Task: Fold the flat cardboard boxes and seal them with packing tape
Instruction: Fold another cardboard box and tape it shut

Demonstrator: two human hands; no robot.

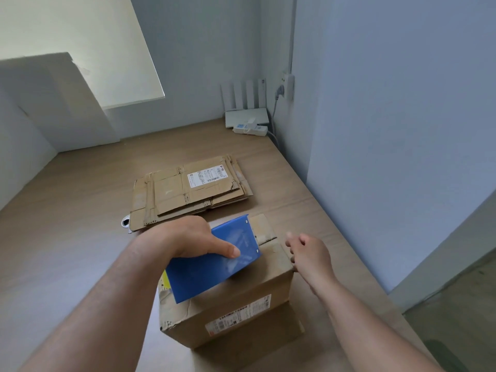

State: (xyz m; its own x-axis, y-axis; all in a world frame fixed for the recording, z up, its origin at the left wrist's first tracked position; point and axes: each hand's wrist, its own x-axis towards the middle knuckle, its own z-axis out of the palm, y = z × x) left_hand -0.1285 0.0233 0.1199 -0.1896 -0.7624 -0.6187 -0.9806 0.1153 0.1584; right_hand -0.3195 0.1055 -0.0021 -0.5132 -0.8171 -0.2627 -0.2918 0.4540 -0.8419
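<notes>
Left hand (185, 234) grips blue dispenser (204, 275), set on box (255, 280) top, lower centre.
Right hand (311, 253) loose, holds nothing, at box right edge.
Flat stack (188, 189) mid-frame.
Risk: box unbraced, may slide under pull; tape drifts off seam, wrinkles.

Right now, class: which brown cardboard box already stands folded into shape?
The near brown cardboard box under the blue plastic tape dispenser gripped by the left hand; the other boxes lie flattened in a stack beyond.
</notes>
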